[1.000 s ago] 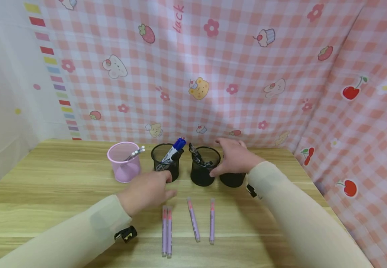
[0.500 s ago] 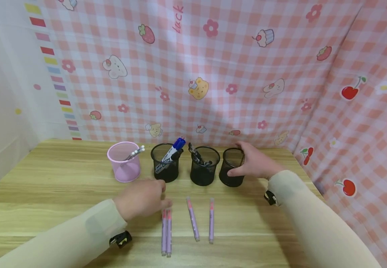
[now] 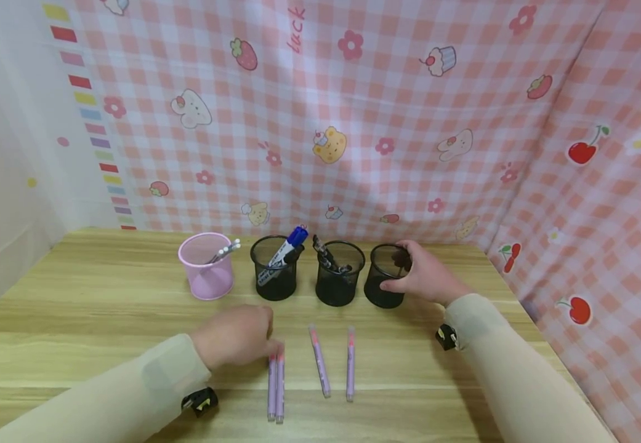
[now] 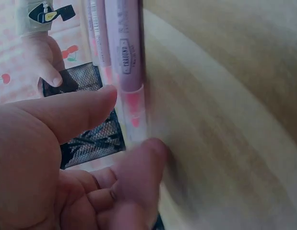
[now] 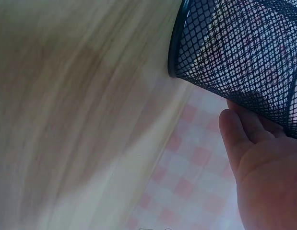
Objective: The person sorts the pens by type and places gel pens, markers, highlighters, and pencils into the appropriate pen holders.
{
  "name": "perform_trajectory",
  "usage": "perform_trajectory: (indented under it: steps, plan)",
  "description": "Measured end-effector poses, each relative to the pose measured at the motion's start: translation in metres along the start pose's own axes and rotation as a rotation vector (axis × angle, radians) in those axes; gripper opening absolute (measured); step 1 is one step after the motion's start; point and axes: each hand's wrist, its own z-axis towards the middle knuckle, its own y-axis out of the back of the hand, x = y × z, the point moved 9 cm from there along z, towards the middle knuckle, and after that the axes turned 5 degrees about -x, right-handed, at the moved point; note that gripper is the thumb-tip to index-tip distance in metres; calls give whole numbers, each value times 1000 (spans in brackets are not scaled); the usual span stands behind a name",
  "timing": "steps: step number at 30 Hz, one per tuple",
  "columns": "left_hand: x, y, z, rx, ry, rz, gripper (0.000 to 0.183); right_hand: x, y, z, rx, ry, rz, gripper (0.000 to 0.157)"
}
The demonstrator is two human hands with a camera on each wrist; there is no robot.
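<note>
In the head view my right hand [image 3: 431, 274] holds the rightmost black mesh pen holder [image 3: 383, 292], thumb in front and fingers round its far side. In the right wrist view my fingers [image 5: 234, 132] lie against its mesh wall. My left hand [image 3: 234, 335] is over the capped ends of two lilac highlighters [image 3: 276, 394] lying side by side. In the left wrist view its thumb and a finger straddle a clear cap with a pink tip [image 4: 134, 112], a gap showing between the fingertips. Two more lilac highlighters, one slanted [image 3: 320, 363] and one straight [image 3: 350, 366], lie to the right.
Along the back stand a pink mesh holder [image 3: 209, 280] with white-tipped sticks, a black holder [image 3: 276, 286] with blue and black markers, and another black holder [image 3: 335, 289] with black pens. A checked cloth [image 3: 298, 111] hangs behind the wooden table [image 3: 104, 295].
My left hand has come back from the marker holder, down towards the paired highlighters. The right hand has shifted right round the rightmost holder, uncovering its front. Holders and highlighters look unmoved.
</note>
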Motion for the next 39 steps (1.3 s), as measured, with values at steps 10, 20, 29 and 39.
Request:
perform_trajectory:
  steps: [10, 20, 29, 39]
  plan:
    - [-2, -12, 2, 65, 20, -43, 24, 1, -5, 0, -10, 15, 97, 91]
    - [-3, -17, 5, 79, 36, -98, 21, -2, -6, 1, 3, -14, 118, 93]
    - [-3, -20, 5, 110, 44, -152, 18, -2, -7, -2, 11, -22, 139, 90]
    - [-1, -23, 5, 121, 47, -200, 15, -2, -6, -2, 2, -21, 126, 90]
